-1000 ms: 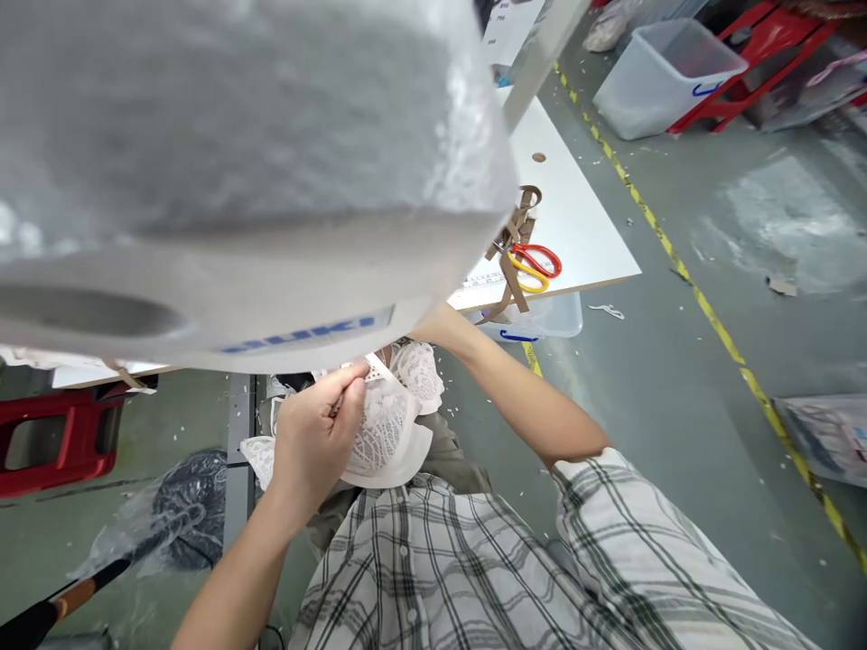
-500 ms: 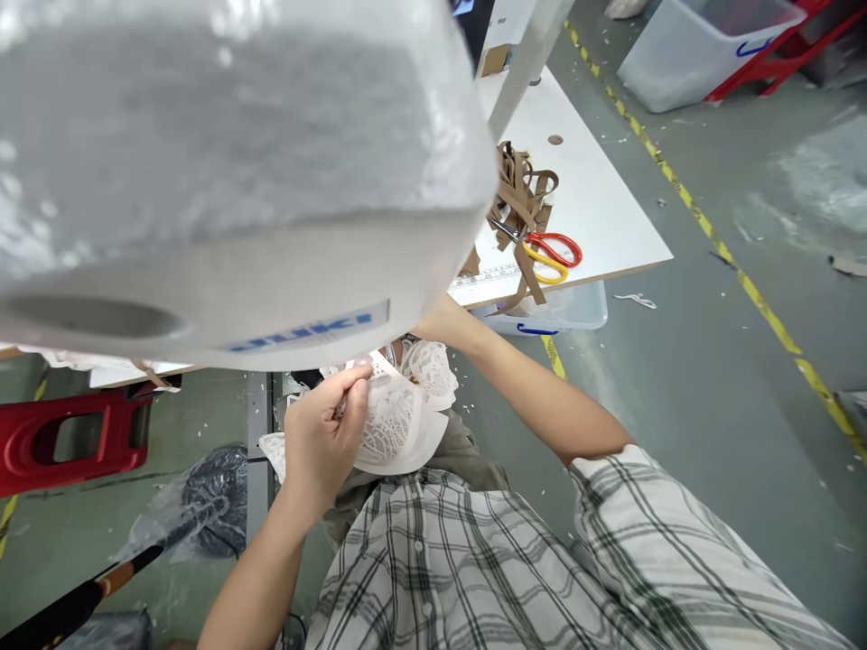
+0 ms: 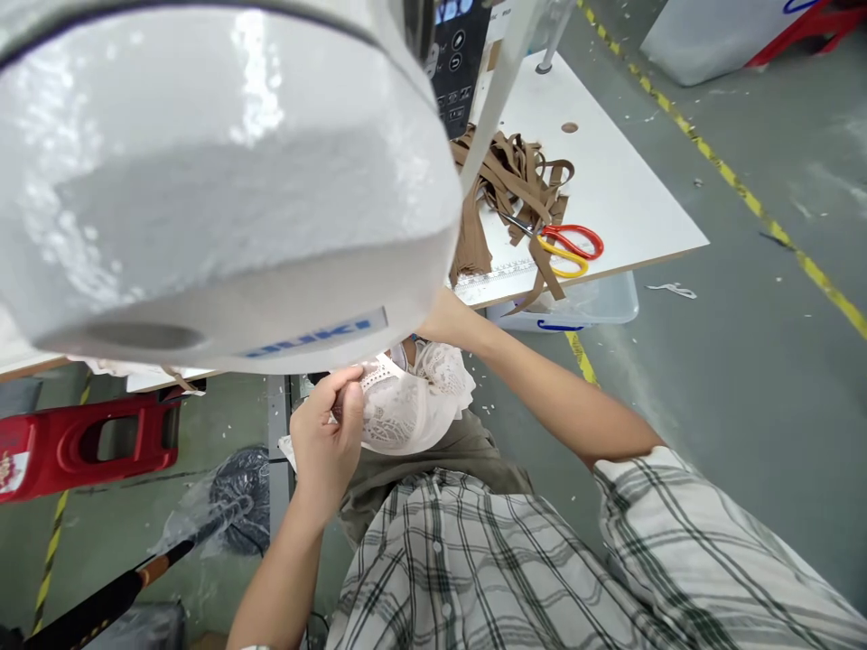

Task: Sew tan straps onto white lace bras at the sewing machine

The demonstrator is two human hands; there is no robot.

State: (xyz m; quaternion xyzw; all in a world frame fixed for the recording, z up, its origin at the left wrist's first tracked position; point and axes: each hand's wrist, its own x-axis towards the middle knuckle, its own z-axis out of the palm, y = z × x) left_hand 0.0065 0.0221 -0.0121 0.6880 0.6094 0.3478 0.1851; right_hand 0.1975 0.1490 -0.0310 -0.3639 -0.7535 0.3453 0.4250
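A white lace bra [image 3: 396,415] with scalloped edges hangs below the sewing machine head [image 3: 271,226], above my lap. My left hand [image 3: 329,429] pinches the bra's left edge between thumb and bent fingers. My right hand [image 3: 443,316] reaches under the machine head beside the far side of the bra. Its fingers are hidden behind the machine, so their grip does not show. The needle area is hidden too.
On the white table [image 3: 629,208] lie brown fabric strips [image 3: 521,176] and scissors [image 3: 569,248] with red and yellow handles. A clear plastic bin [image 3: 602,302] stands beneath. A red stool [image 3: 88,442] is at left. A control panel [image 3: 457,77] rises behind the machine.
The view has shifted, bringing more of the control panel and brown strips into sight. My left hand stays on the bra, its fingers slightly straighter. My right hand remains under the machine head.
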